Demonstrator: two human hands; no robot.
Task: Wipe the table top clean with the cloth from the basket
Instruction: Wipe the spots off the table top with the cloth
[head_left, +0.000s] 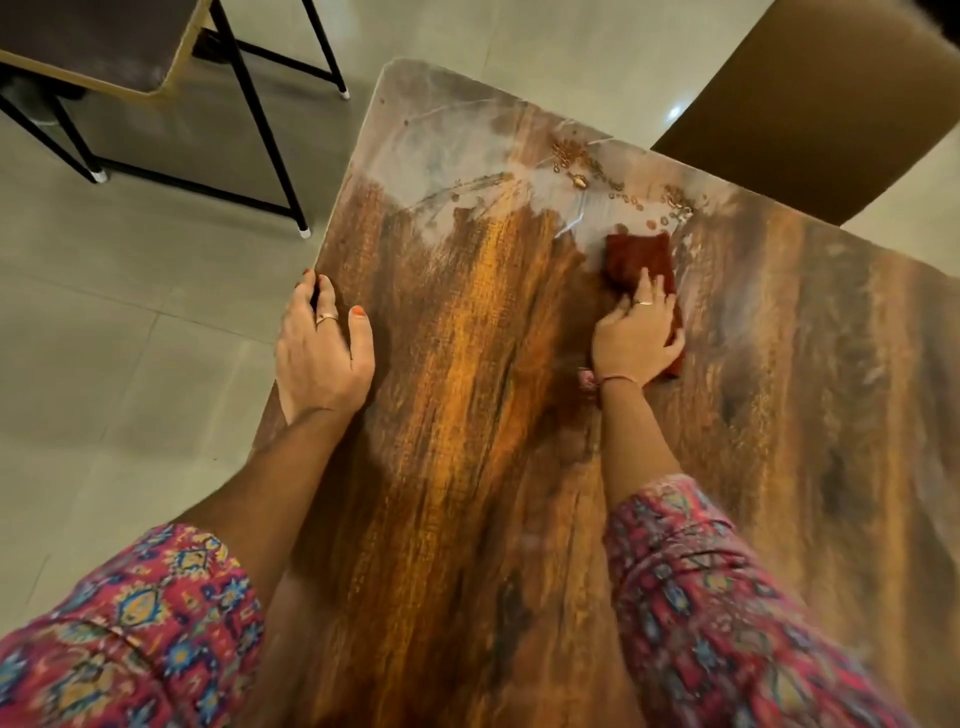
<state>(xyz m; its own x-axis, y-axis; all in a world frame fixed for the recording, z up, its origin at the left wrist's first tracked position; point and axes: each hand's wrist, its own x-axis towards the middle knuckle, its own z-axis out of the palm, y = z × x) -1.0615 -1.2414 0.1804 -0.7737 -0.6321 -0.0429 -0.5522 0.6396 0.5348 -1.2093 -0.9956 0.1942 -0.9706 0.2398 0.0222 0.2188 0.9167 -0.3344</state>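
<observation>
The right hand (636, 332) is pressing the red cloth (639, 257) flat-fingered on the table top (467, 415), just short of scattered crumbs (623, 192). The left hand (322, 358), fingers relaxed, is bracing the table edge. Overlapping strokes should gather the crumbs without flinging them off.

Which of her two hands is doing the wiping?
The right hand: it presses the red cloth flat on the table. The left hand only rests on the table's edge.
</observation>
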